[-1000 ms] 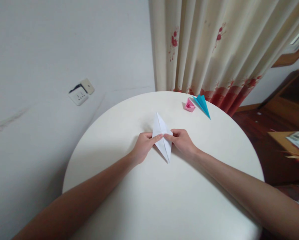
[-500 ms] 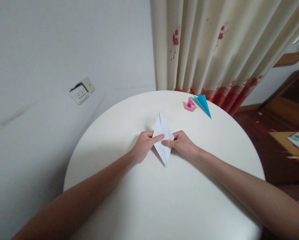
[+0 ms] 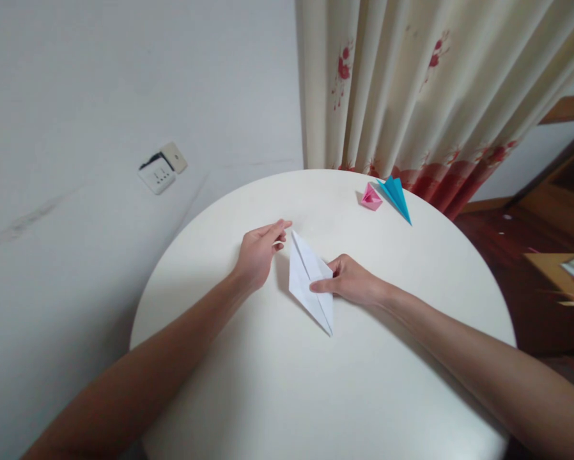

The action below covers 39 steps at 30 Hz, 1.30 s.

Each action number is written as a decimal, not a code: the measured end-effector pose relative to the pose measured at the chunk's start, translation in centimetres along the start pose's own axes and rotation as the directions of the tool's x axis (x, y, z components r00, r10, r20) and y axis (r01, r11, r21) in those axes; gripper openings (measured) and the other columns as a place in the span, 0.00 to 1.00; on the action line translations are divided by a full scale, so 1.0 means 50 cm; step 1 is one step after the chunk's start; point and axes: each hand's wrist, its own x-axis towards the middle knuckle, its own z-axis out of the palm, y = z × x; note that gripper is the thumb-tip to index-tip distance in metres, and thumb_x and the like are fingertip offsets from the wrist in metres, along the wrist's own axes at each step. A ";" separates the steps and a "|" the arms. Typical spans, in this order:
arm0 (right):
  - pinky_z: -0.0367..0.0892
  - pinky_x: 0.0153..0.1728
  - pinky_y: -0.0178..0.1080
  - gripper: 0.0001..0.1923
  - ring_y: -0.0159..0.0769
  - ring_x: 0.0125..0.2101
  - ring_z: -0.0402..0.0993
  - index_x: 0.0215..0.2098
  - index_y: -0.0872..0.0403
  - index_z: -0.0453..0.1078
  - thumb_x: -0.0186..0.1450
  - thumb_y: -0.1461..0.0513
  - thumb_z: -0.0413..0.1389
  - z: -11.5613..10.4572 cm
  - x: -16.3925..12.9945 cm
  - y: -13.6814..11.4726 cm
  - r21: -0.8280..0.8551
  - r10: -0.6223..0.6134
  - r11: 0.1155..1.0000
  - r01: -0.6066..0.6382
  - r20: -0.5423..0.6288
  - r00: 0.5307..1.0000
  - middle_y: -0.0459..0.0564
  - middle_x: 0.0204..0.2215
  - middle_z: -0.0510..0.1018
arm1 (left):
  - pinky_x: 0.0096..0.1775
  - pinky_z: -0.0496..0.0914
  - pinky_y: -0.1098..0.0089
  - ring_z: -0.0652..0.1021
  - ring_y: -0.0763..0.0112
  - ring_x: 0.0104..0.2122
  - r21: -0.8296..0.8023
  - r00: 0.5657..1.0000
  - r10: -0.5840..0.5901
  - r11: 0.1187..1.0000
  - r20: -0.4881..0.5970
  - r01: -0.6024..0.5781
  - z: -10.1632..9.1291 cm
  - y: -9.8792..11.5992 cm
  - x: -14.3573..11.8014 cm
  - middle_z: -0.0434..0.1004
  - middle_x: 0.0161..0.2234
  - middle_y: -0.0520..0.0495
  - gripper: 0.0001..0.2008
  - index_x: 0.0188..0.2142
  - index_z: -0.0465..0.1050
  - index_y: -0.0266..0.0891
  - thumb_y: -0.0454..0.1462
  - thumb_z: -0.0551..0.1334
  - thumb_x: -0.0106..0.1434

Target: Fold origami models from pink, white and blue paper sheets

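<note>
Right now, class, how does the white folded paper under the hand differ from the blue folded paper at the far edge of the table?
The white folded paper is the larger in the picture; the blue folded paper looks smaller. The white one lies mid-table, pinned by the right hand, with the left hand just clear of it; the blue one lies untouched beside a pink folded piece. Both are pointed folded shapes resting on the round table.

pink origami [image 3: 371,198] & blue paper plane [image 3: 396,197] touching at table's [image 3: 268,396] far edge, curtain [image 3: 411,96] behind.
</note>
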 end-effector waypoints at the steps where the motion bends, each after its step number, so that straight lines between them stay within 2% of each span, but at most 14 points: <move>1: 0.61 0.26 0.35 0.13 0.29 0.22 0.68 0.26 0.60 0.79 0.48 0.58 0.69 0.001 0.002 0.000 0.042 -0.010 0.999 0.011 -0.045 0.999 0.48 0.23 0.79 | 0.34 0.66 0.73 0.73 0.75 0.31 -0.022 1.000 -0.016 1.000 0.007 0.016 0.001 -0.003 -0.001 0.76 0.33 0.47 0.19 0.40 0.81 0.36 0.49 0.68 0.57; 3: 0.65 0.31 0.38 0.16 0.33 0.26 0.72 0.29 0.61 0.80 0.49 0.56 0.69 0.000 0.007 0.000 0.140 -0.041 0.988 0.063 -0.158 0.987 0.52 0.28 0.81 | 0.35 0.68 0.71 0.75 0.73 0.32 -0.046 0.988 -0.080 0.995 0.132 0.087 0.008 -0.012 -0.011 0.77 0.36 0.45 0.22 0.44 0.80 0.36 0.51 0.65 0.60; 5: 0.67 0.35 0.41 0.18 0.37 0.29 0.74 0.31 0.60 0.80 0.49 0.55 0.70 -0.004 0.012 0.001 0.207 -0.070 0.970 0.125 -0.253 0.965 0.54 0.30 0.82 | 0.39 0.70 0.67 0.77 0.67 0.35 0.012 0.935 -0.158 0.987 0.317 0.163 0.018 -0.025 -0.029 0.80 0.38 0.42 0.23 0.44 0.80 0.35 0.52 0.64 0.61; 6: 0.67 0.36 0.42 0.19 0.38 0.30 0.75 0.31 0.60 0.80 0.48 0.54 0.70 -0.006 0.015 0.003 0.224 -0.080 0.964 0.145 -0.276 0.958 0.55 0.31 0.82 | 0.40 0.70 0.66 0.78 0.65 0.35 0.066 0.913 -0.190 0.982 0.361 0.178 0.023 -0.032 -0.038 0.81 0.38 0.41 0.22 0.42 0.80 0.34 0.50 0.66 0.60; 9: 0.67 0.36 0.42 0.20 0.39 0.31 0.75 0.30 0.61 0.79 0.48 0.53 0.70 -0.012 0.020 0.010 0.214 -0.088 0.965 0.153 -0.284 0.955 0.56 0.31 0.82 | 0.41 0.71 0.64 0.79 0.61 0.35 0.184 0.923 -0.206 0.971 0.324 0.153 0.034 -0.052 -0.061 0.82 0.35 0.40 0.18 0.36 0.81 0.32 0.47 0.70 0.56; 15: 0.61 0.30 0.37 0.24 0.34 0.29 0.70 0.33 0.61 0.77 0.56 0.46 0.63 -0.016 0.023 0.010 0.161 -0.080 0.980 0.119 -0.229 0.970 0.54 0.31 0.79 | 0.41 0.72 0.64 0.80 0.60 0.36 0.146 0.952 -0.155 0.982 0.265 0.119 0.032 -0.064 -0.059 0.83 0.37 0.41 0.17 0.35 0.82 0.34 0.47 0.71 0.55; 18: 0.56 0.27 0.36 0.25 0.31 0.26 0.64 0.30 0.60 0.75 0.57 0.44 0.61 -0.022 0.026 0.011 0.075 -0.103 0.989 0.130 -0.296 0.950 0.51 0.27 0.76 | 0.41 0.72 0.64 0.80 0.60 0.36 0.141 0.955 -0.160 0.982 0.249 0.127 0.032 -0.065 -0.056 0.83 0.37 0.41 0.17 0.35 0.82 0.34 0.46 0.72 0.54; 21: 0.51 0.25 0.36 0.24 0.28 0.22 0.56 0.24 0.59 0.72 0.55 0.44 0.62 -0.024 0.030 0.016 -0.010 -0.157 0.986 0.166 -0.372 0.915 0.45 0.20 0.69 | 0.42 0.71 0.65 0.80 0.61 0.36 0.121 0.946 -0.165 0.983 0.280 0.136 0.034 -0.070 -0.057 0.83 0.39 0.41 0.16 0.35 0.81 0.34 0.45 0.71 0.55; 24: 0.48 0.24 0.36 0.24 0.27 0.22 0.53 0.20 0.58 0.70 0.53 0.45 0.62 -0.017 0.031 0.019 -0.037 -0.189 0.981 0.189 -0.379 0.906 0.42 0.18 0.64 | 0.40 0.71 0.65 0.80 0.61 0.35 0.115 0.943 -0.172 0.983 0.286 0.144 0.033 -0.079 -0.059 0.83 0.38 0.40 0.16 0.35 0.81 0.34 0.46 0.71 0.56; 28: 0.49 0.24 0.36 0.23 0.27 0.21 0.54 0.20 0.57 0.70 0.53 0.45 0.62 -0.006 0.030 0.017 -0.051 -0.195 0.981 0.189 -0.363 0.911 0.42 0.17 0.64 | 0.35 0.71 0.67 0.80 0.61 0.33 0.141 0.954 -0.191 0.977 0.232 0.161 0.029 -0.088 -0.057 0.83 0.36 0.40 0.18 0.35 0.81 0.33 0.47 0.71 0.55; 32: 0.53 0.24 0.36 0.25 0.29 0.21 0.59 0.19 0.56 0.67 0.56 0.43 0.59 -0.010 0.033 0.018 -0.035 -0.187 0.981 0.189 -0.406 0.895 0.44 0.18 0.67 | 0.36 0.71 0.65 0.80 0.60 0.33 0.106 0.956 -0.206 0.977 0.207 0.187 0.030 -0.087 -0.056 0.83 0.36 0.40 0.18 0.36 0.81 0.33 0.46 0.71 0.54; 36: 0.56 0.24 0.36 0.26 0.34 0.24 0.68 0.26 0.57 0.72 0.61 0.42 0.53 -0.019 0.033 0.016 0.103 -0.148 0.973 0.205 -0.399 0.905 0.52 0.25 0.75 | 0.36 0.72 0.65 0.81 0.59 0.34 0.067 0.971 -0.178 0.983 0.162 0.169 0.034 -0.082 -0.058 0.83 0.37 0.39 0.19 0.36 0.81 0.33 0.47 0.71 0.54; 39: 0.56 0.25 0.36 0.21 0.34 0.26 0.69 0.28 0.56 0.73 0.61 0.47 0.55 -0.020 0.030 0.012 0.122 -0.158 0.969 0.216 -0.365 0.917 0.50 0.25 0.75 | 0.35 0.72 0.65 0.81 0.59 0.33 0.063 0.979 -0.165 0.985 0.115 0.159 0.035 -0.082 -0.058 0.82 0.37 0.38 0.20 0.36 0.81 0.32 0.48 0.72 0.52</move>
